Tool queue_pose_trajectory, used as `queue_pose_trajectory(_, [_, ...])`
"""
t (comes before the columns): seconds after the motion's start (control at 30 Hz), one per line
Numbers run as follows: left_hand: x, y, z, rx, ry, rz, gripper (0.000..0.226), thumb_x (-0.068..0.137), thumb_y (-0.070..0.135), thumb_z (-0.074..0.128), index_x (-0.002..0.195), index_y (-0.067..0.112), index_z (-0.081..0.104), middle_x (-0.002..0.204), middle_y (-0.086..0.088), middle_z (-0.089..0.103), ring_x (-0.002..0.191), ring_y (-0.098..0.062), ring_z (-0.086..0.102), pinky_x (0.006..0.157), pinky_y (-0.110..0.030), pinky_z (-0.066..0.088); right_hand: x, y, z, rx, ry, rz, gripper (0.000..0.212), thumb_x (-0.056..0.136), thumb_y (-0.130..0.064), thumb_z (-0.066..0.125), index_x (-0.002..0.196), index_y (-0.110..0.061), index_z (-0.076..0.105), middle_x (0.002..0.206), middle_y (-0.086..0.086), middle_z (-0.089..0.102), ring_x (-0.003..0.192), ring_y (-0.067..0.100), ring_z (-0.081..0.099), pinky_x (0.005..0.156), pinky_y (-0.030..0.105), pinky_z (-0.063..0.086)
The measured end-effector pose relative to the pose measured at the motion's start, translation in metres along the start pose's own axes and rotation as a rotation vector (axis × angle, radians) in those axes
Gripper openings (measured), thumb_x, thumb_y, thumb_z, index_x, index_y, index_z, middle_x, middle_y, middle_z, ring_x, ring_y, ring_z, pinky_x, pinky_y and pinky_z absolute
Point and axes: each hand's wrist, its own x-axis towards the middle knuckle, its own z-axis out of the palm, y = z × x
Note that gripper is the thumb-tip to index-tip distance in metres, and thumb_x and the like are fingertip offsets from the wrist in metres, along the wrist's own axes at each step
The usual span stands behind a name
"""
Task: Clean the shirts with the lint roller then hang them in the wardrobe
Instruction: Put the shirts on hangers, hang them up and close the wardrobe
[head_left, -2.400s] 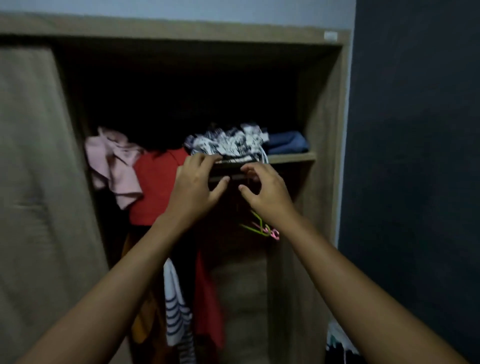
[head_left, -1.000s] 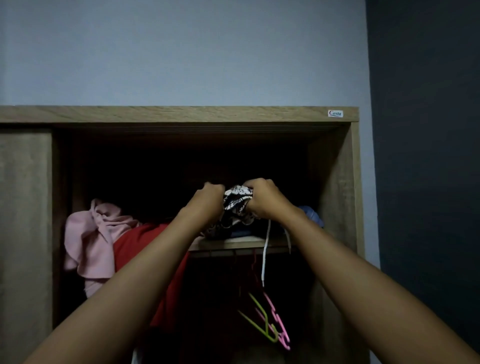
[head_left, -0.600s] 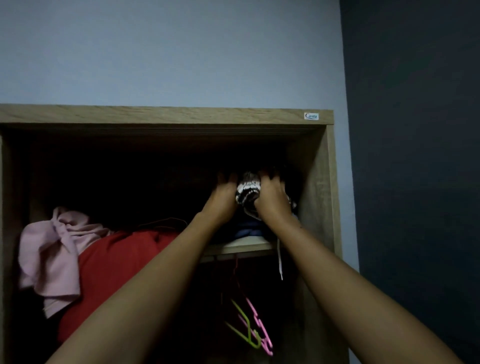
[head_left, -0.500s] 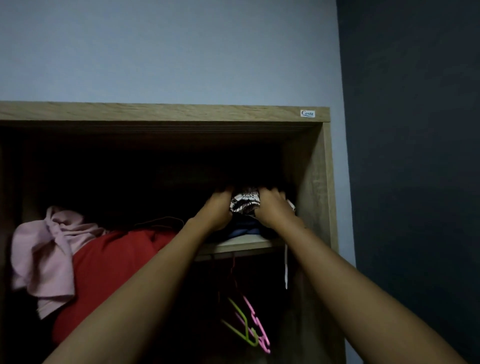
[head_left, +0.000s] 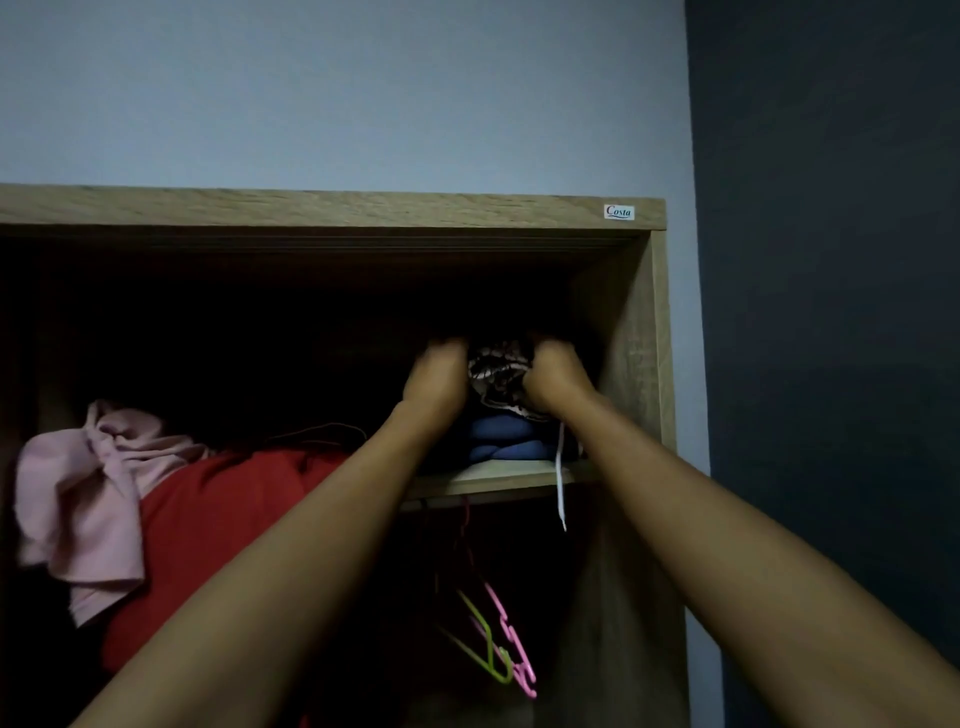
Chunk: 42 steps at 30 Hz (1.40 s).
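Both arms reach up into the open wooden wardrobe (head_left: 631, 332). My left hand (head_left: 439, 376) and my right hand (head_left: 556, 376) grip the two sides of a bunched black-and-white patterned garment (head_left: 496, 371). It sits on top of a folded blue garment (head_left: 506, 441) on the upper shelf (head_left: 493, 480). A white cord (head_left: 560, 483) hangs from the pile over the shelf edge. My fingertips are lost in the dark recess. No lint roller is in view.
A pink garment (head_left: 88, 493) and a red one (head_left: 218, 525) spill over at the left. Green and pink hangers (head_left: 501, 654) dangle below the shelf. A dark wall (head_left: 831, 364) stands right of the wardrobe.
Both hands lifted the patterned garment from the shelf front and pushed it deeper, on top of the blue one. My view tilted upward and shifted slightly.
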Motion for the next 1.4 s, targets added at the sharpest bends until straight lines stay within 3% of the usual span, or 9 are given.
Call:
queue_pose_trajectory(0.13, [0.002, 0.005, 0.007, 0.023, -0.085, -0.051, 0.036, 0.107, 0.015, 0.035, 0.141, 0.006, 0.045, 0.138, -0.021, 0.052, 0.122, -0.034, 0.055, 0.1, -0.041, 0.046, -0.002, 0.01, 0.006, -0.009, 0.029, 0.0, 0.033, 0.102, -0.009, 0.039, 0.134, -0.007, 0.047, 0.123, 0.019, 0.06, 0.109, 0.035, 0.06, 0.086, 0.038, 0.046])
queue_pose_trajectory(0.27, [-0.008, 0.016, 0.007, 0.119, -0.231, -0.073, 0.032, 0.096, 0.008, 0.053, 0.127, 0.003, 0.056, 0.128, -0.021, 0.061, 0.116, -0.037, 0.061, 0.094, -0.041, 0.05, -0.012, 0.017, 0.014, -0.212, -0.218, 0.061, 0.042, 0.092, -0.033, 0.055, 0.128, -0.011, 0.057, 0.132, 0.016, 0.059, 0.119, 0.036, 0.057, 0.098, 0.04, 0.049])
queue_pose_trajectory(0.37, [-0.017, 0.012, 0.007, 0.073, -0.191, 0.005, 0.039, 0.091, 0.019, 0.056, 0.129, 0.009, 0.053, 0.129, -0.021, 0.059, 0.116, -0.04, 0.058, 0.097, -0.045, 0.05, -0.015, 0.01, 0.004, -0.157, -0.136, -0.012, 0.061, 0.086, -0.052, 0.055, 0.137, -0.019, 0.05, 0.139, 0.015, 0.052, 0.127, 0.039, 0.047, 0.106, 0.046, 0.041])
queue_pose_trajectory(0.47, [-0.03, 0.003, 0.013, 0.041, -0.224, 0.072, 0.048, 0.093, 0.03, 0.049, 0.139, 0.015, 0.044, 0.139, -0.021, 0.053, 0.125, -0.04, 0.052, 0.101, -0.044, 0.044, -0.028, 0.007, 0.006, -0.154, -0.05, -0.104, 0.051, 0.094, -0.037, 0.045, 0.139, -0.014, 0.045, 0.142, 0.017, 0.047, 0.129, 0.039, 0.042, 0.108, 0.047, 0.037])
queue_pose_trajectory(0.63, [-0.039, -0.016, 0.004, 0.018, -0.373, 0.069, 0.053, 0.099, 0.034, 0.039, 0.15, 0.022, 0.038, 0.15, -0.016, 0.048, 0.134, -0.036, 0.047, 0.107, -0.041, 0.041, -0.037, 0.013, 0.016, -0.342, -0.228, -0.144, 0.038, 0.104, -0.023, 0.035, 0.136, -0.008, 0.05, 0.144, 0.019, 0.047, 0.132, 0.039, 0.043, 0.106, 0.041, 0.035])
queue_pose_trajectory(0.93, [-0.071, -0.066, -0.058, 0.125, -0.127, -0.083, 0.037, 0.092, 0.041, 0.051, 0.117, 0.018, 0.065, 0.118, -0.012, 0.068, 0.106, -0.032, 0.064, 0.087, -0.04, 0.054, -0.063, -0.048, 0.031, 0.092, 0.085, -0.307, 0.03, 0.097, -0.026, 0.05, 0.12, -0.011, 0.06, 0.124, 0.014, 0.059, 0.117, 0.032, 0.05, 0.096, 0.041, 0.045])
queue_pose_trajectory(1.13, [-0.098, -0.131, -0.085, 0.387, -0.341, -0.412, 0.087, 0.077, 0.079, 0.059, 0.129, 0.009, 0.06, 0.133, -0.017, 0.061, 0.12, -0.036, 0.06, 0.096, -0.041, 0.05, -0.088, -0.099, 0.067, 0.255, -0.034, -0.364, 0.018, 0.094, -0.03, 0.058, 0.102, -0.017, 0.067, 0.102, 0.003, 0.066, 0.094, 0.02, 0.061, 0.076, 0.031, 0.048])
queue_pose_trajectory(1.3, [-0.112, -0.15, -0.078, 0.344, -0.246, -0.34, 0.049, 0.09, 0.039, 0.067, 0.123, 0.003, 0.06, 0.128, -0.024, 0.061, 0.116, -0.043, 0.061, 0.091, -0.042, 0.051, -0.098, -0.125, 0.091, 0.359, -0.169, -0.251, 0.017, 0.093, -0.031, 0.061, 0.089, -0.017, 0.07, 0.087, -0.001, 0.069, 0.082, 0.017, 0.063, 0.071, 0.03, 0.052])
queue_pose_trajectory(1.4, [-0.119, -0.148, -0.077, 0.268, -0.181, -0.217, 0.034, 0.09, 0.035, 0.067, 0.104, 0.004, 0.066, 0.109, -0.023, 0.066, 0.103, -0.043, 0.065, 0.08, -0.04, 0.05, -0.095, -0.13, 0.098, 0.414, -0.184, -0.15, 0.027, 0.092, -0.037, 0.062, 0.08, -0.015, 0.069, 0.08, 0.001, 0.068, 0.075, 0.016, 0.062, 0.066, 0.026, 0.045])
